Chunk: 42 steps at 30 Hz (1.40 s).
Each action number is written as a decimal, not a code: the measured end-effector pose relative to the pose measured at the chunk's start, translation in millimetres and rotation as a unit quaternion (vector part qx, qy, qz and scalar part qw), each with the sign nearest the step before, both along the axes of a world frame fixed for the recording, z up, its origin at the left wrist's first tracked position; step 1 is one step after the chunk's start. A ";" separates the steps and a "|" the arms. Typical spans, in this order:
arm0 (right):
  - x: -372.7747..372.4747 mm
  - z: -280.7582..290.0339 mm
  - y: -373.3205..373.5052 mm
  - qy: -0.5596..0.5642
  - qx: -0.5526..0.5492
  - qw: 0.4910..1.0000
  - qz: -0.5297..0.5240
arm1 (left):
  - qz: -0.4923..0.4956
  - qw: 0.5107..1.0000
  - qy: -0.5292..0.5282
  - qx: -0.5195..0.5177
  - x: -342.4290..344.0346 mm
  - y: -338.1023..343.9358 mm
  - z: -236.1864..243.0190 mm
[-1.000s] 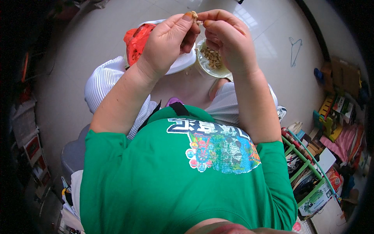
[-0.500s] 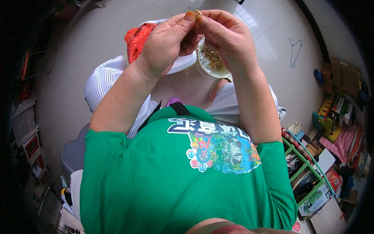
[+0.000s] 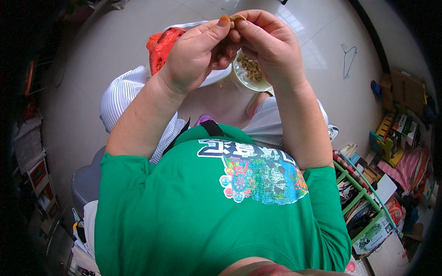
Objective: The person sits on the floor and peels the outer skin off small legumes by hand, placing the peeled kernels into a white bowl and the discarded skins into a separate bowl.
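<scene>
Near the top of the head view, my left hand [image 3: 193,57] and my right hand [image 3: 276,50] meet, pinching a small tan piece [image 3: 237,17], possibly a peanut, between the fingertips; both thumbs lie along it. Below my right fingers is a bag-lined container [image 3: 248,85] holding several small tan fragments [image 3: 251,68], partly hidden by that hand. Behind my left hand are a red plastic bag [image 3: 159,50] and a white tub or tray [image 3: 214,76], both partly covered.
My knees in striped trousers [image 3: 119,101] flank the containers. A hanger [image 3: 348,62] lies on the tiled floor [image 3: 83,101] at right. Clutter with cardboard [image 3: 407,92], pink cloth [image 3: 400,172] and a green rack [image 3: 366,207] lines the right; more items line the left edge.
The fingers have shifted around the small piece, which now shows flatter and slightly right of where it was. My right thumb has risen toward it; the forearms have barely moved.
</scene>
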State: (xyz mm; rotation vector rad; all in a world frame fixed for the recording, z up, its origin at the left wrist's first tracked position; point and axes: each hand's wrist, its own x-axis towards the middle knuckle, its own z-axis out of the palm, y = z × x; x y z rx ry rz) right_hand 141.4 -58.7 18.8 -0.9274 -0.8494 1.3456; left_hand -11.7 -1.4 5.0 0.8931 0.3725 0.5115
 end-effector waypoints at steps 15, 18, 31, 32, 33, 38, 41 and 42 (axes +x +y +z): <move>9.1 -2.2 -0.5 -0.090 0.004 0.996 -0.015 | -0.030 0.997 0.028 0.061 -0.5 2.0 1.0; 11.2 -0.1 -0.9 -0.127 0.012 0.991 -0.045 | -0.045 0.998 0.016 0.037 1.0 1.9 0.8; 42.8 4.2 -8.8 -0.539 -0.061 0.838 -0.062 | 0.092 0.988 0.080 0.090 3.1 1.2 3.6; 37.9 7.1 -7.1 -0.492 -0.027 0.867 -0.077 | 0.088 0.987 0.079 0.109 1.4 1.7 3.1; 35.1 9.7 -5.9 -0.442 0.006 0.892 -0.092 | 0.083 0.985 0.077 0.128 -1.1 2.7 2.4; 32.9 14.0 -4.8 -0.295 0.058 0.954 0.007 | 0.121 0.979 0.058 0.156 -0.2 1.3 -1.7; 28.7 13.9 -3.7 -0.260 0.036 0.965 0.025 | 0.154 0.926 0.089 0.334 -2.9 3.9 3.7; 27.2 14.1 -3.4 -0.253 0.031 0.966 0.029 | 0.163 0.890 0.089 0.416 -4.7 7.7 3.3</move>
